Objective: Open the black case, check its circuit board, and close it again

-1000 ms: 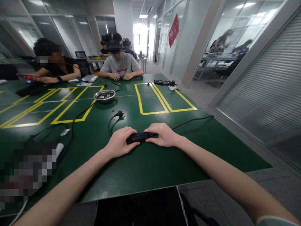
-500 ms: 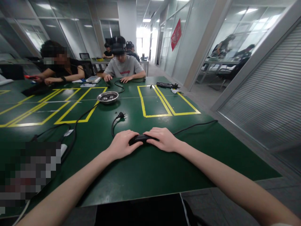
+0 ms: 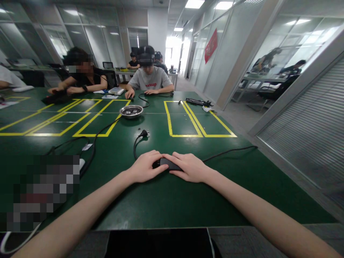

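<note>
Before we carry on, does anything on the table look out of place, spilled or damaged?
Only a small dark bit looks stray: it lies loose near the plug, outside the metal bowl holding other small pieces. I can't tell what it is. No spill or damage shows.

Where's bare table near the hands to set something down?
Bare: green tabletop between its near edge and the black device held by left hand and right hand; also between right cable and right forearm. Crowded: front left, with pixelated object and left cable.
</note>
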Motion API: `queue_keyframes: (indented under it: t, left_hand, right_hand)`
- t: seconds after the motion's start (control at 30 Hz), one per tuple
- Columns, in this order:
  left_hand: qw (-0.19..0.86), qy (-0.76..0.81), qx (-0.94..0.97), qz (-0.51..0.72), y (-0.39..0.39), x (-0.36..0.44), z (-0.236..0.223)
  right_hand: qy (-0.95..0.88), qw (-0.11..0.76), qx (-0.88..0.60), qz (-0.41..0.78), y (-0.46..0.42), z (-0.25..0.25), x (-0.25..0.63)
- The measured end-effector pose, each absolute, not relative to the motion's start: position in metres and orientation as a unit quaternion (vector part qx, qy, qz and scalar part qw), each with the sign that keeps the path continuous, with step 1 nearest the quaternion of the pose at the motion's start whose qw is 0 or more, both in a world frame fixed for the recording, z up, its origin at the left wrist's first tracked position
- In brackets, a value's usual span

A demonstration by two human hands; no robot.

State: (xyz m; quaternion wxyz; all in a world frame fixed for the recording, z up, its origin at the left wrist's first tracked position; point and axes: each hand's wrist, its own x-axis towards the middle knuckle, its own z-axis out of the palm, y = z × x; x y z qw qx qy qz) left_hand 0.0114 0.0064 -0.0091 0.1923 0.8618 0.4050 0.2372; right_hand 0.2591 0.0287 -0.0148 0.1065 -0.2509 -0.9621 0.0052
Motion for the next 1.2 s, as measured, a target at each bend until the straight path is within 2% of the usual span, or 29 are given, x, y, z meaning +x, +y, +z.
queue_keyframes:
  t: [0.1, 0.17, 0.33, 0.47, 0.57, 0.77, 0.83, 1.03, 1.1, 1.2]
  left_hand:
    - [0.118, 0.395, 0.864, 0.29, 0.009, 0.009, -0.012]
    - [0.098, 0.393, 0.861, 0.308, 0.011, 0.008, -0.014]
    - [0.146, 0.361, 0.892, 0.231, 0.011, 0.005, -0.018]
    - [0.154, 0.366, 0.899, 0.186, 0.01, 0.006, -0.021]
    - [0.152, 0.365, 0.899, 0.188, 0.01, 0.005, -0.022]
    - [0.147, 0.365, 0.9, 0.186, 0.011, 0.005, -0.022]
    - [0.146, 0.369, 0.9, 0.182, 0.011, 0.005, -0.021]
    - [0.147, 0.361, 0.901, 0.191, 0.01, 0.005, -0.022]
    - [0.149, 0.362, 0.9, 0.191, 0.01, 0.005, -0.022]
    - [0.15, 0.362, 0.901, 0.189, 0.01, 0.005, -0.022]
  right_hand:
    - [-0.936, 0.142, -0.32, 0.023, 0.045, -0.018, 0.274]
    - [-0.903, 0.196, -0.38, 0.039, 0.062, -0.02, 0.288]
    - [-0.728, 0.318, -0.606, 0.044, 0.102, -0.01, 0.332]
    - [-0.586, 0.365, -0.724, -0.002, 0.113, 0.004, 0.364]
    - [-0.54, 0.345, -0.767, -0.026, 0.113, 0.004, 0.379]
    - [-0.535, 0.213, -0.817, 0.031, 0.116, -0.012, 0.377]
    - [-0.526, 0.216, -0.822, 0.029, 0.116, -0.012, 0.375]
    - [-0.482, 0.316, -0.816, -0.036, 0.111, -0.005, 0.384]
    - [-0.48, 0.302, -0.823, -0.03, 0.113, -0.008, 0.388]
    - [-0.495, 0.236, -0.836, 0.002, 0.118, -0.015, 0.391]
